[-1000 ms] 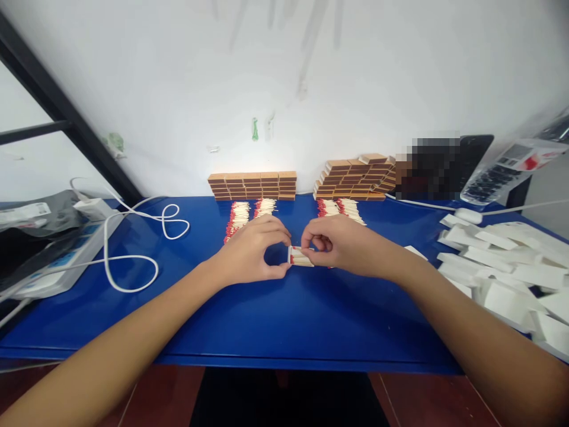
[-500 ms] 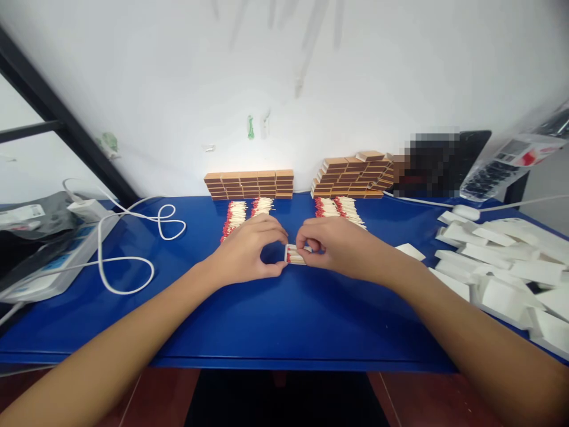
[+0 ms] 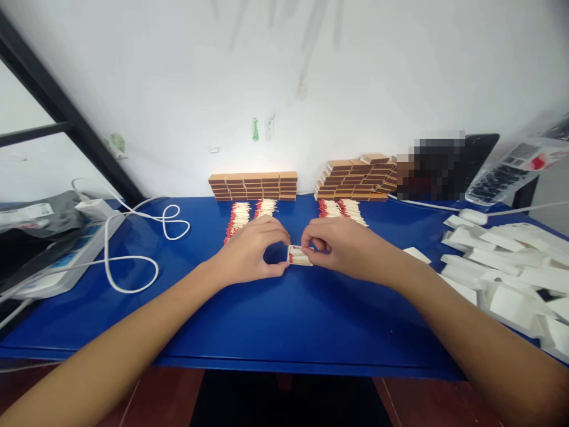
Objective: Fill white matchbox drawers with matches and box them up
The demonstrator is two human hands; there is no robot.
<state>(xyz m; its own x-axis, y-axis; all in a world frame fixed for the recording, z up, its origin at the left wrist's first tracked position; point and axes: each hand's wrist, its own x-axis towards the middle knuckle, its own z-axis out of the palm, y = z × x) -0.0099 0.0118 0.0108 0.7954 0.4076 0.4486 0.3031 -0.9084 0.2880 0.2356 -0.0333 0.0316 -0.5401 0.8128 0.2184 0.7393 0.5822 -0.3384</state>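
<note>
A small white matchbox tray [image 3: 301, 263] lies between my hands on the blue table, with several red-headed matches inside. Thumb and forefinger of my left hand [image 3: 253, 252] curve around and grip its left end. At the right end, my right hand [image 3: 338, 246] has its fingertips pinched together over the tray, on a match whose red head shows near the upper rim. Just behind my left hand are two rows of loose matches [image 3: 237, 218]. Two more rows of matches [image 3: 329, 208] lie behind my right hand, partly hidden by it.
Stacked matchboxes [image 3: 253, 186] and a second, stepped stack [image 3: 355, 178] stand against the wall. Many white trays [image 3: 498, 261] are heaped at the right. White cables [image 3: 106, 255] loop across the left side. A plastic-wrapped pack [image 3: 502, 172] leans at the back right.
The view has shifted slightly. My right fingertips have drawn a little back over the tray, so more of the matches shows. My left hand keeps its grip.
</note>
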